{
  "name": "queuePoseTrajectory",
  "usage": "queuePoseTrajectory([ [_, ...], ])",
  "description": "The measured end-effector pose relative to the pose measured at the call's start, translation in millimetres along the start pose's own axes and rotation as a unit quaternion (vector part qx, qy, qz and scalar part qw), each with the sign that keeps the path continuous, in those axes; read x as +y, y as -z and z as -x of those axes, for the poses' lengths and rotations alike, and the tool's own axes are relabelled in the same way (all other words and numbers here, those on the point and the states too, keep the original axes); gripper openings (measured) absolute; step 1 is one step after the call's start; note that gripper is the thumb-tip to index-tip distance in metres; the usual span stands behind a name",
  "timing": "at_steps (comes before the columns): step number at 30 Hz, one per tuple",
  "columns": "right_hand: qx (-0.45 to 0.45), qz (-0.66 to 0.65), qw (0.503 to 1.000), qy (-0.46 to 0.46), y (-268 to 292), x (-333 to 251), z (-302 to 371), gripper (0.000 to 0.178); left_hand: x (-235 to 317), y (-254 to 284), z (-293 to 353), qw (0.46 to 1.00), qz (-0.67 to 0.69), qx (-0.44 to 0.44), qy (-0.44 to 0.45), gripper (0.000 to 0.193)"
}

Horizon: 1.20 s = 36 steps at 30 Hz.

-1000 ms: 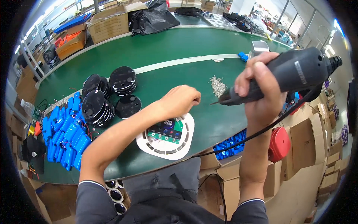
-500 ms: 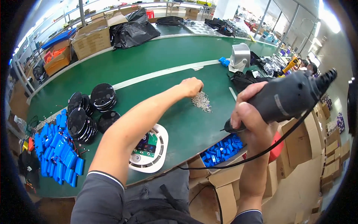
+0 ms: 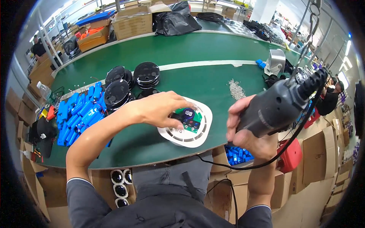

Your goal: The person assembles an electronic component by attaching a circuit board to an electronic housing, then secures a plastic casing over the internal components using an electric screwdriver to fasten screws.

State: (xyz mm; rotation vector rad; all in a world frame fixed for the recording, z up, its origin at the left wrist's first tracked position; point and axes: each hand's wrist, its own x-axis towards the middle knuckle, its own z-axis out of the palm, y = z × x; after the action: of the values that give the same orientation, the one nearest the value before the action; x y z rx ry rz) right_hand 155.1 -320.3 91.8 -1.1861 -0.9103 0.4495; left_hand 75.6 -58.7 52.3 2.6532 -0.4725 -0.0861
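My right hand is wrapped round a black electric screwdriver, raised over the table's front edge; its cable loops down past my wrist. My left hand reaches over a white rounded housing, palm down, thumb and fingers spread apart. Under its fingertips lies a green circuit board with a small round display, set inside the housing. The left palm and whatever may be under it are hidden. Farther back and to the right, a loose pile of small screws lies on the green table.
Blue wrapped battery packs are heaped at the left, beside stacks of black discs. A box of small blue parts stands below the table edge, near a red stool. A silver lamp-like device sits at the back right.
My left hand has come back from the screw pile to the white housing. My right hand still grips the screwdriver, a little lower. The view has shifted leftward.
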Motion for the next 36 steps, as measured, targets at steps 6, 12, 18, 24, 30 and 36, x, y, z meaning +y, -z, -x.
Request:
queuePoseTrajectory([
  [6, -0.041, -0.072, 0.994, -0.067, -39.3, -1.6, 13.2, 0.069, -13.3, -12.5, 8.5, 0.996, -0.082, -0.038, 0.001, 0.075],
  [12, -0.157, -0.048, 0.984, -0.069, -34.6, 14.7, 21.5, 0.098, -11.1, 1.8, -3.6, 0.991, 0.005, -0.13, -0.013, 0.074],
  [18, -0.295, 0.018, 0.955, -0.005, -45.4, 16.4, 8.5, 0.09, -7.2, 0.1, -8.6, 0.979, -0.156, -0.111, -0.073, 0.068],
  [24, -0.25, -0.025, 0.966, 0.063, -56.8, 49.1, 8.2, 0.085, 3.3, 0.8, -15.1, 0.975, -0.176, -0.091, -0.105, 0.07],
  [30, -0.006, 0.176, 0.978, 0.115, -3.6, 82.5, 8.5, 0.05, -9.7, -12.8, -33.1, 0.984, -0.115, -0.009, -0.133, 0.067],
  [36, 0.144, 0.354, 0.919, 0.101, 58.7, 122.4, 12.7, 0.075, -6.4, -28.5, -76.9, 0.981, -0.147, -0.006, -0.128, 0.057],
])
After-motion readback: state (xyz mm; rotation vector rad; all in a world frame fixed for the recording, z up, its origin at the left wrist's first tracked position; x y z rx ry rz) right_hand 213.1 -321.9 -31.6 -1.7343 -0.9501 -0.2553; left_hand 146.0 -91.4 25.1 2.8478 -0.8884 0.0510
